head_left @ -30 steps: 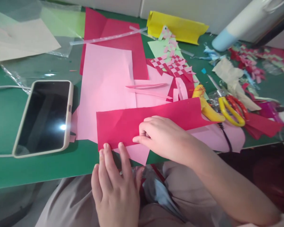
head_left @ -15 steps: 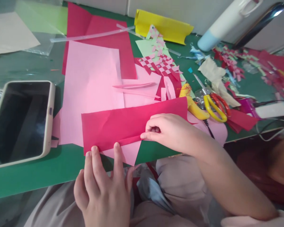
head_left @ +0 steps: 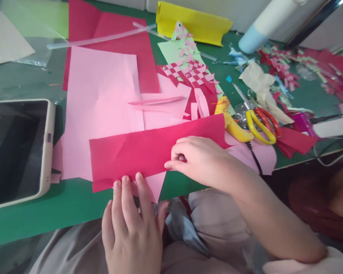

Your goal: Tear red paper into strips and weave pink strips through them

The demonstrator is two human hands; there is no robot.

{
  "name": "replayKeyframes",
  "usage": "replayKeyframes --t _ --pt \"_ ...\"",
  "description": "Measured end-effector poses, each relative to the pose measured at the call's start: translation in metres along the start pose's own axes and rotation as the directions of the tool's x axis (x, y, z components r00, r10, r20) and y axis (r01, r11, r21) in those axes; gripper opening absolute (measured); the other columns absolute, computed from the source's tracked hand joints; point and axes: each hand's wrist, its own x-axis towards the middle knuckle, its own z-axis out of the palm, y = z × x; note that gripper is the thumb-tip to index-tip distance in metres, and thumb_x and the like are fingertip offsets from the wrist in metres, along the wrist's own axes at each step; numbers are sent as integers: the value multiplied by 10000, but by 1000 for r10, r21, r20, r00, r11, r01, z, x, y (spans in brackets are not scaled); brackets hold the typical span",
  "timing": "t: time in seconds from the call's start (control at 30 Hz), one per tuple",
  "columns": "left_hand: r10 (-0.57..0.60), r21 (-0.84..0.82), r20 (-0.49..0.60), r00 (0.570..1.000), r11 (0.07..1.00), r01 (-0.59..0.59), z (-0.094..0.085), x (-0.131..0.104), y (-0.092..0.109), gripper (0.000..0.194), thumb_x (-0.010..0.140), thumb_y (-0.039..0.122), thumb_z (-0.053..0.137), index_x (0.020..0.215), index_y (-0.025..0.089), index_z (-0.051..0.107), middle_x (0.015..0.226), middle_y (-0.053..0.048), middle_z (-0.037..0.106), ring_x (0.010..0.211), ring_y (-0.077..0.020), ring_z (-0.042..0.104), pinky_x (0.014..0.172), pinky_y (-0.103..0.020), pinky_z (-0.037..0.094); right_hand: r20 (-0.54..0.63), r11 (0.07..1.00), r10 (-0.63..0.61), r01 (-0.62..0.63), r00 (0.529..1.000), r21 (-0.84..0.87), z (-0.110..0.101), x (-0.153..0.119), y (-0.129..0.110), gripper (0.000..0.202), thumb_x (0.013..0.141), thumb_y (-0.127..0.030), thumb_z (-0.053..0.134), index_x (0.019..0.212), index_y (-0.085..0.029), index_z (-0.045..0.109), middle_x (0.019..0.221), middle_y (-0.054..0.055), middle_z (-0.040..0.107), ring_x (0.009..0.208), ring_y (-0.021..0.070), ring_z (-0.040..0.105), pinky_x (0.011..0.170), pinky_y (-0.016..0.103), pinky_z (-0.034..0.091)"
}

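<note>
Your one long, deep-red paper rectangle (head_left: 131,152) lies flat and slightly slanted at the near edge of the green tabletop (head_left: 74,213). It has a smooth, matte face, faint creases toward its left end and a straight near edge. Your left hand (head_left: 131,224) is open, three fingertips pressing on or just at that near edge, left of its middle. Your right hand (head_left: 197,156) rests on the rectangle farther right, fingers curled with the thumb close against them; you cannot tell whether paper is pinched between them. Your hands are apart.

Beyond the rectangle, its near part tucked underneath, is one large pale-pink paper sheet (head_left: 103,91). Farther beyond are one folded bright-yellow paper (head_left: 191,23) and at least two red-and-pink checkered paper fish (head_left: 196,78). To its left is one black-screened phone in a cream case (head_left: 15,148); just beyond its right end is one yellow banana-shaped object (head_left: 234,127), beside yellow-handled scissors (head_left: 260,127).
</note>
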Motion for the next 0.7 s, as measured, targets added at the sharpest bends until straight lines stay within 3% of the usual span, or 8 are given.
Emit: replayKeyframes --t 0.27,0.47,0.57,0.7 --pt "-30 -13 13 999 999 30 -2 1 2 705 834 382 594 1460 232 304 1394 -255 409 1197 -424 494 889 -559 460 -4 1000 -10 10 1000 23 0 -1 2 296 828 -409 600 636 -186 570 645 -16 577 608 110 484 540 256 267" --pt "-42 -117 21 999 992 45 -4 5 6 698 804 367 642 1431 352 336 1487 -185 285 1303 -438 366 938 -603 428 45 1000 10 -10 999 0 -4 4 -1 305 812 -401 612 609 -179 562 611 -12 572 554 104 463 518 267 247" --pt "-37 -129 30 999 991 41 -3 6 9 715 792 385 652 1431 352 332 1510 -186 229 1331 -452 311 952 -619 412 84 1000 23 -22 996 -4 -7 6 -3 309 804 -397 612 594 -175 565 597 -6 580 519 99 457 502 267 233" --pt "-44 -128 16 999 991 46 1 4 14 712 806 439 616 1437 251 345 1514 -246 187 1340 -475 275 992 -627 356 89 1000 23 -23 996 -5 -8 6 -4 314 795 -409 606 585 -179 567 581 -8 584 500 99 452 491 263 226"
